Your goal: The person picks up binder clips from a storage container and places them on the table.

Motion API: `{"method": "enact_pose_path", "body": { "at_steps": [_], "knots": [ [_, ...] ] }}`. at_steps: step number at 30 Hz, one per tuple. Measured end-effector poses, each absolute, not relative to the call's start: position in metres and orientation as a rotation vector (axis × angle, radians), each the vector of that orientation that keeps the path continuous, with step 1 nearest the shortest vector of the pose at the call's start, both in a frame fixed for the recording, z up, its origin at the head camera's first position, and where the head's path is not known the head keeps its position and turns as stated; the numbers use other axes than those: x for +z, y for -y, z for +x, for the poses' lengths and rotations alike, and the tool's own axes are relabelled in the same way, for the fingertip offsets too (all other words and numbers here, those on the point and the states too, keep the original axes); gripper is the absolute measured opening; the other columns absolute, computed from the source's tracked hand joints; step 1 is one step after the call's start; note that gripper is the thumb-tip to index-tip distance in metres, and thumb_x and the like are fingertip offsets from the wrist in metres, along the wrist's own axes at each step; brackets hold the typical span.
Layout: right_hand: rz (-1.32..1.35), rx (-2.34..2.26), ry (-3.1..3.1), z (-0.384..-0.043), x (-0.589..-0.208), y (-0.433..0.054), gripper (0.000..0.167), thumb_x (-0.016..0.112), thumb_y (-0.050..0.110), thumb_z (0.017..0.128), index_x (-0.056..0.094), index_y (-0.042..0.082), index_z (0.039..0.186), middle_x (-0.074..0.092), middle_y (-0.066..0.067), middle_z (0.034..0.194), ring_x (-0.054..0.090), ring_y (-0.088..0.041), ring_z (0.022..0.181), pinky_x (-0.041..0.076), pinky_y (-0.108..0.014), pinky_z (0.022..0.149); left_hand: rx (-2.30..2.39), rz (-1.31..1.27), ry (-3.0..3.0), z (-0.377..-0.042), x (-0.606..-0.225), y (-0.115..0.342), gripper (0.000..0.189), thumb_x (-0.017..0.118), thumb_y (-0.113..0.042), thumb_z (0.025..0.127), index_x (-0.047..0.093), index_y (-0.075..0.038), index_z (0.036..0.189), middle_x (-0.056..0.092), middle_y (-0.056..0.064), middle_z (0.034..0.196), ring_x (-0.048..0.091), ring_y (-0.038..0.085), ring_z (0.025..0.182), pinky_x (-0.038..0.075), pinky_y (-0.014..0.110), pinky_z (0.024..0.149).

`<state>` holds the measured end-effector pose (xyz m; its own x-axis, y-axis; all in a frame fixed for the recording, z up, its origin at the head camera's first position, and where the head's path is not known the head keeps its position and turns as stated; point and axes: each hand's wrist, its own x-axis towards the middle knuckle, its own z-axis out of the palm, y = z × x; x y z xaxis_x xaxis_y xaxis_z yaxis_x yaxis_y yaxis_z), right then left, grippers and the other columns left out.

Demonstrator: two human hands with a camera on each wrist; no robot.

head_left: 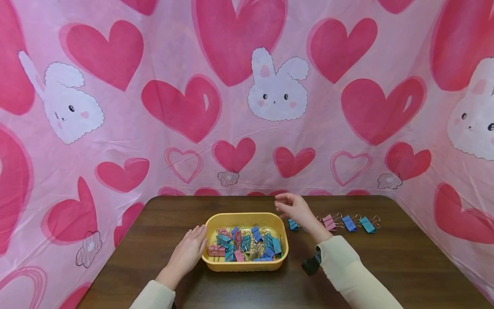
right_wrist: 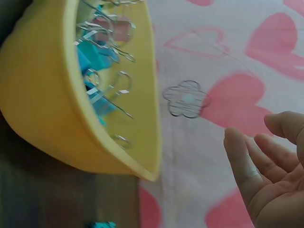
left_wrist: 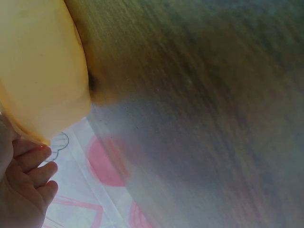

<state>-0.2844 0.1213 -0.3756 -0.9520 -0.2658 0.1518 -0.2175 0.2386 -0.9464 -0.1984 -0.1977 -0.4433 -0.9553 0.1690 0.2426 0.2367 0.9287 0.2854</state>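
A yellow plastic tub (head_left: 247, 267) on the table holds a jumble of pink, blue and teal binder clips (head_left: 245, 243) with wire handles. My left hand (head_left: 188, 249) rests against the tub's left side, its fingers extended at the rim; the left wrist view shows the fingertips (left_wrist: 40, 164) by the tub's edge. Beyond the tub's back right corner, my right hand (head_left: 295, 210) hovers with loosely bent fingers and holds nothing. In the right wrist view, a gap shows between its thumb and fingers (right_wrist: 240, 156).
To the tub's right, a row of binder clips lies on the dark wooden table (head_left: 386, 266): a pink clip (head_left: 329, 223), a blue clip (head_left: 349, 223), a teal clip (head_left: 367, 225) and others partly behind the right arm. A pink heart-and-rabbit cloth (head_left: 231, 128) hangs behind the table.
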Motion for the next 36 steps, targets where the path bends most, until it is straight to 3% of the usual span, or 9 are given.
{"method": "enact_pose_path", "body": {
  "at_steps": [4, 9, 15, 24, 32, 36],
  "knots": [
    [-0.483, -1.797, -2.409, -0.286, -0.390, -0.112, 0.026, 0.059, 0.004, 0.089, 0.057, -0.009, 0.111, 0.062, -0.019, 0.095, 0.059, -0.038, 0.089, 0.056, -0.039, 0.063, -0.464, -0.312, 2.867, -0.199, -0.444, 0.198, 0.045, 0.056, -0.021, 0.092, 0.050, 0.004, 0.129, 0.047, 0.018, 0.133, 0.039, 0.034, 0.125, 0.026, 0.046, 0.105],
    [-0.447, -1.742, -2.395, -0.287, -0.404, -0.100, 0.025, 0.059, 0.001, 0.088, 0.058, -0.010, 0.110, 0.062, -0.021, 0.097, 0.059, -0.040, 0.087, 0.056, -0.037, 0.058, -0.456, -0.318, 2.859, -0.199, -0.444, 0.198, 0.045, 0.056, -0.021, 0.091, 0.051, 0.004, 0.128, 0.047, 0.018, 0.133, 0.040, 0.034, 0.125, 0.026, 0.047, 0.105],
    [-0.386, -1.682, -2.429, -0.285, -0.410, -0.087, 0.025, 0.061, -0.001, 0.085, 0.058, -0.011, 0.108, 0.062, -0.012, 0.090, 0.060, -0.038, 0.081, 0.055, -0.040, 0.057, -0.454, -0.320, 2.852, -0.199, -0.444, 0.197, 0.044, 0.057, -0.021, 0.091, 0.052, 0.005, 0.127, 0.048, 0.019, 0.132, 0.040, 0.034, 0.124, 0.027, 0.047, 0.105],
    [-0.314, -1.564, -2.410, -0.280, -0.413, -0.078, 0.026, 0.061, -0.002, 0.085, 0.058, -0.011, 0.109, 0.061, -0.015, 0.095, 0.060, -0.037, 0.087, 0.055, -0.039, 0.058, -0.455, -0.318, 2.858, -0.198, -0.442, 0.197, 0.044, 0.056, -0.020, 0.091, 0.051, 0.005, 0.127, 0.048, 0.019, 0.132, 0.040, 0.034, 0.124, 0.027, 0.047, 0.105],
    [-0.289, -1.419, -2.441, -0.282, -0.423, -0.071, 0.024, 0.061, 0.002, 0.086, 0.062, -0.008, 0.108, 0.062, -0.011, 0.092, 0.062, -0.025, 0.069, 0.054, -0.031, 0.053, -0.459, -0.305, 2.872, -0.197, -0.442, 0.197, 0.044, 0.056, -0.021, 0.092, 0.051, 0.004, 0.128, 0.047, 0.018, 0.133, 0.039, 0.034, 0.125, 0.026, 0.046, 0.105],
    [-0.278, -1.441, -2.439, -0.285, -0.426, -0.069, 0.023, 0.060, -0.001, 0.085, 0.063, -0.009, 0.106, 0.064, -0.013, 0.090, 0.062, -0.020, 0.069, 0.054, -0.030, 0.052, -0.465, -0.301, 2.868, -0.198, -0.443, 0.198, 0.044, 0.056, -0.021, 0.092, 0.051, 0.004, 0.129, 0.047, 0.018, 0.133, 0.039, 0.034, 0.125, 0.026, 0.046, 0.105]
  ]
}}
